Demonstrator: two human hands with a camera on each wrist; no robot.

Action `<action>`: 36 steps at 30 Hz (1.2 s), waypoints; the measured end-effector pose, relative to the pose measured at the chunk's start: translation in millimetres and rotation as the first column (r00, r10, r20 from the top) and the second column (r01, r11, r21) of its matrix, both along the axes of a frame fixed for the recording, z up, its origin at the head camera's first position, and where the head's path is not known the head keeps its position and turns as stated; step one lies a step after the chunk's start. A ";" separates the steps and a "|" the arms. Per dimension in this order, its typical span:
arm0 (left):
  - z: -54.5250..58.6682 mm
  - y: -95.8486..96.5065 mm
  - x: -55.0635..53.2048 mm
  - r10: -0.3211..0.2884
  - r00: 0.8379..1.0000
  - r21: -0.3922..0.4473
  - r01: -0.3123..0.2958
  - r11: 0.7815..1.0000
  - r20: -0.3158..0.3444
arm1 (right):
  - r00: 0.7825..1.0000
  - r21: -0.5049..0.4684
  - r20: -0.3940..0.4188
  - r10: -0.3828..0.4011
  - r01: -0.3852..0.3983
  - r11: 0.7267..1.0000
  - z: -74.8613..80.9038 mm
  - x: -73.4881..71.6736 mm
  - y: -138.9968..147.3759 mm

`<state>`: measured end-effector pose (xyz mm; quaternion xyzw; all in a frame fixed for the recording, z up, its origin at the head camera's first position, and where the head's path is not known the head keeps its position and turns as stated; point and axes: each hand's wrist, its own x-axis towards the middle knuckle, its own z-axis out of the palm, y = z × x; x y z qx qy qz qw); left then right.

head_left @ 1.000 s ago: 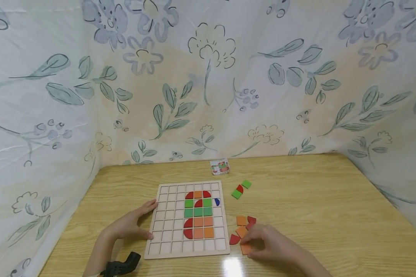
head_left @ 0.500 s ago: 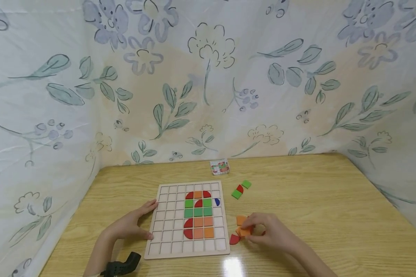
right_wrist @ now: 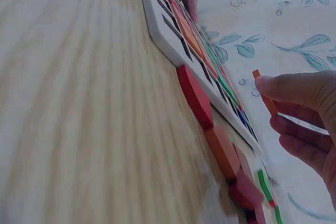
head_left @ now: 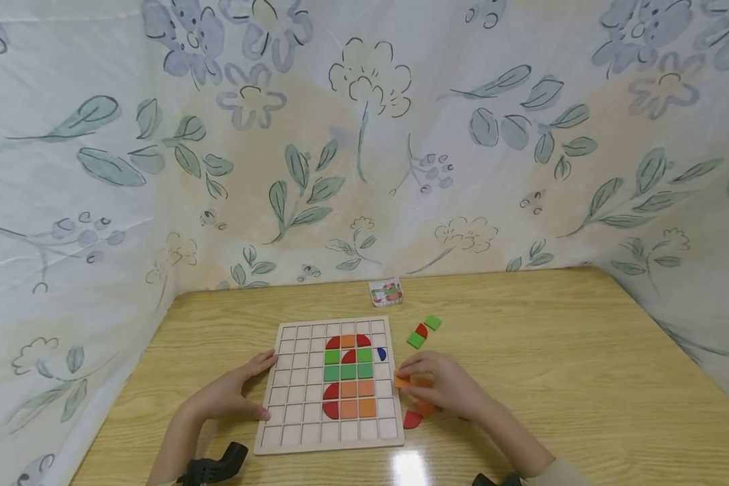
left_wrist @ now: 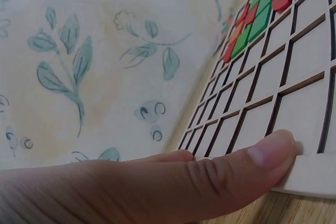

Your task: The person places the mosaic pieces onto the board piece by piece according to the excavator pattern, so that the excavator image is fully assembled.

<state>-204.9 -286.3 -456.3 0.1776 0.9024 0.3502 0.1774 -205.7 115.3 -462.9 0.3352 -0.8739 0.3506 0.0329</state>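
A wooden grid board [head_left: 294, 393] lies on the table with red, orange, salmon, green and blue pieces set in its cells. My left hand [head_left: 225, 393] rests along its left edge; in the left wrist view the thumb [left_wrist: 270, 150] lies on the rim. Between thumb and fingers, my right hand [head_left: 446, 385] pinches an orange square tile [head_left: 401, 380] at the board's right edge. The right wrist view shows this tile [right_wrist: 266, 98] raised and tilted. Under the right hand lie loose pieces, among them a red quarter-round [head_left: 412, 420] and an orange tile [head_left: 424, 407], partly hidden.
Two green squares [head_left: 416, 339] and a red quarter-round [head_left: 422, 331] lie right of the board's far corner. A small pattern card [head_left: 386, 292] is at the table's back edge. Floral cloth [head_left: 364, 169] hangs behind and at both sides.
My right hand has picked up the orange tile from the loose pieces and carried it up and left to the board's right edge. The left hand has stayed in place.
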 end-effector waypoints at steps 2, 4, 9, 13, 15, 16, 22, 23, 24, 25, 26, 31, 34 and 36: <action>-1.0 -0.1 -0.2 0.005 1.000 0.001 -0.005 1.000 0.008 | 1.000 0.006 -0.013 0.001 -0.001 1.000 0.3 -3.7 -7.1; -1.8 -0.3 -0.7 0.009 1.000 0.001 -0.009 1.000 0.011 | 1.000 0.012 -0.027 0.010 -0.010 1.000 0.1 -7.9 -13.7; -3.4 -1.1 -2.7 0.014 1.000 -0.002 -0.014 1.000 0.010 | 0.998 0.093 -0.055 0.015 -0.010 0.996 -3.3 -17.5 -26.4; -3.7 -1.1 -4.6 0.008 1.000 -0.007 -0.008 1.000 0.012 | 0.997 0.175 -0.074 0.009 0.004 0.985 -7.3 -22.5 -32.7; -3.8 -1.0 -5.6 0.004 1.000 -0.006 -0.004 1.000 0.016 | 0.996 0.188 -0.084 0.015 0.001 0.982 -8.7 -24.1 -34.6; -3.8 -1.0 -6.0 0.000 1.000 -0.005 0.000 1.000 0.016 | 0.996 0.185 -0.089 0.019 -0.002 0.983 -9.2 -24.8 -35.4; -2.4 -1.8 -7.4 -0.005 1.000 -0.003 0.005 1.000 0.005 | 0.997 0.168 -0.081 0.021 -0.007 0.986 -9.3 -26.6 -37.9; -1.8 -1.9 -7.4 -0.006 1.000 -0.002 0.006 1.000 0.003 | 0.997 0.172 -0.075 0.019 -0.006 0.985 -9.1 -26.7 -38.1; -1.3 -1.9 -7.3 -0.005 1.000 -0.002 0.005 1.000 0.003 | 0.998 0.175 -0.068 0.017 -0.004 0.985 -9.0 -26.6 -38.4; -1.0 -2.0 -7.3 -0.008 1.000 -0.002 0.008 1.000 0.001 | 0.998 0.178 -0.065 0.015 -0.003 0.984 -8.8 -26.5 -38.5; -0.4 -2.0 -7.3 -0.010 1.000 -0.001 0.010 1.000 -0.001 | 0.998 0.181 -0.061 0.015 -0.003 0.983 -8.6 -26.2 -38.7; 0.8 -2.8 -7.1 -0.019 1.000 0.002 0.019 1.000 -0.019 | 0.997 0.201 -0.074 0.026 -0.011 0.980 -8.3 -23.6 -40.3; -0.4 -4.4 -7.3 -0.027 0.999 0.002 0.027 1.000 -0.027 | 0.993 0.209 -0.107 0.046 -0.023 0.978 -8.4 -21.8 -41.7; -1.8 -5.6 -7.6 -0.035 0.999 0.000 0.035 0.999 -0.031 | 0.991 0.201 -0.117 0.060 -0.035 0.979 -8.4 -20.8 -41.7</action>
